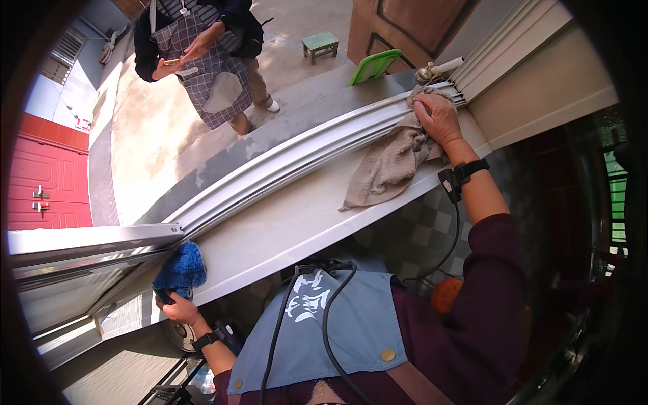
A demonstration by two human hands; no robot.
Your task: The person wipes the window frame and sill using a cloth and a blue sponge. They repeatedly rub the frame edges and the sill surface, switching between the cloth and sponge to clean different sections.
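Note:
My right hand [436, 117] presses a grey-brown cloth [387, 164] onto the far right end of the white window track [304, 144]. The cloth's loose part drapes over the pale windowsill [273, 207]. At the sill's left end, my left hand [179, 309] grips a blue fluffy cloth [181, 268] by its near edge. That cloth rests beside the corner of the sliding window sash [96, 243]. Some of my left fingers are hidden under it.
Outside, a person [202, 61] in a checked apron holds a phone. A green-topped stool [320, 41], a green plastic board [374, 66] and a brown door [405, 30] are beyond the sill. A cable [453, 243] hangs from my right wrist.

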